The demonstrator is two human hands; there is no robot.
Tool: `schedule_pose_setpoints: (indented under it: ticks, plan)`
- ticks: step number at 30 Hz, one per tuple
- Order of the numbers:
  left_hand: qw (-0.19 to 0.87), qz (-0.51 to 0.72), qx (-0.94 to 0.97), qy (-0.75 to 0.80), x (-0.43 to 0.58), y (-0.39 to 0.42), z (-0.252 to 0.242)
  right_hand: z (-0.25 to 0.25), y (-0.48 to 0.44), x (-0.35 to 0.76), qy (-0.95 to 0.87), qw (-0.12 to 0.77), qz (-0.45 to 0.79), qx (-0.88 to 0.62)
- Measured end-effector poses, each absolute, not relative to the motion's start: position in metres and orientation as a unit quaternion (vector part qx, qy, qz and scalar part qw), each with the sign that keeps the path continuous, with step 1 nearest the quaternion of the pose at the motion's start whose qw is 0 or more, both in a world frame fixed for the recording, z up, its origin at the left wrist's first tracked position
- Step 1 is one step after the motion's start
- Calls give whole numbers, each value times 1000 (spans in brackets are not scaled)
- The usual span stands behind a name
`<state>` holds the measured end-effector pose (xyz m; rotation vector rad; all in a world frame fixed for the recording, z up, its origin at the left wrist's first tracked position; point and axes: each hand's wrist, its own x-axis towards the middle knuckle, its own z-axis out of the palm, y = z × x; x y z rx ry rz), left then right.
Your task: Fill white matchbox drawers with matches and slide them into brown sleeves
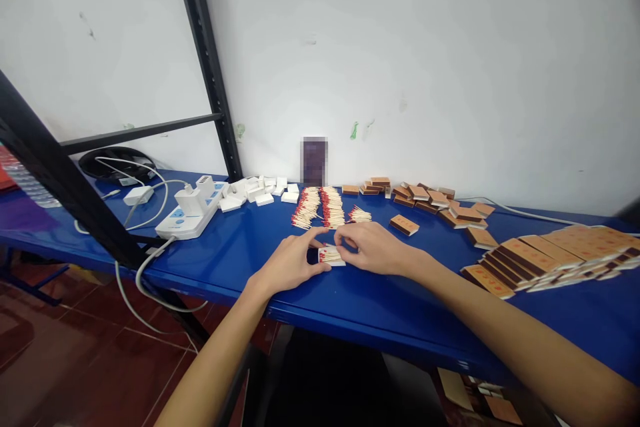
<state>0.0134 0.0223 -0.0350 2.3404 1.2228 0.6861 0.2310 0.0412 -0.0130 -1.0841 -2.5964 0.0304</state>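
**Holding a matchbox tray between both hands at the blue table**

Pinching from either end, both hands met over a small matchbox tray (331, 255) near the front middle of the blue table (350, 303). The tray lay flat on the table top, showing red-tipped matches inside. The left hand (294, 265) rested on the table with thumb and fingers closed against the tray's left end. The right hand (373, 248) curled over the right end, fingertips on the tray.

Just behind the hands lay loose matches (320, 205) in several rows, heads mostly pointing the same way. Left of those sat a scatter of white empty trays (255, 191), and further left a white power strip (193, 215) with plugs and cables. Brown sleeves (430, 199) were strewn along the back edge to the right, with a single brown box (404, 224) lying apart, near the right hand. At the far right, closed boxes (540, 257) overlapped one another in long slanted rows. A black metal post (205, 47) rose against the white wall.
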Motion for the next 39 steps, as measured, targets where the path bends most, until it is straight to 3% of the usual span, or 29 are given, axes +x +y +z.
schedule_pose_setpoints:
  ticks: [5, 11, 23, 28, 32, 39]
  plan:
    - [208, 241, 843, 434, 13, 22, -34, -21, 58, 234, -873, 155, -40, -460]
    - [198, 239, 849, 428, 15, 23, -33, -36, 79, 242, -853, 57, -81, -513]
    - [167, 233, 879, 380, 13, 25, -35, -30, 71, 240, -849, 29, -117, -514]
    - [194, 251, 858, 404, 15, 24, -35, -17, 44, 239, -878, 58, -169, -443]
    - [199, 251, 854, 409, 16, 23, -36, -16, 31, 234, -916, 58, -131, -375]
    - [207, 238, 854, 414, 16, 22, -34, -25, 53, 243, -907, 76, -55, -411]
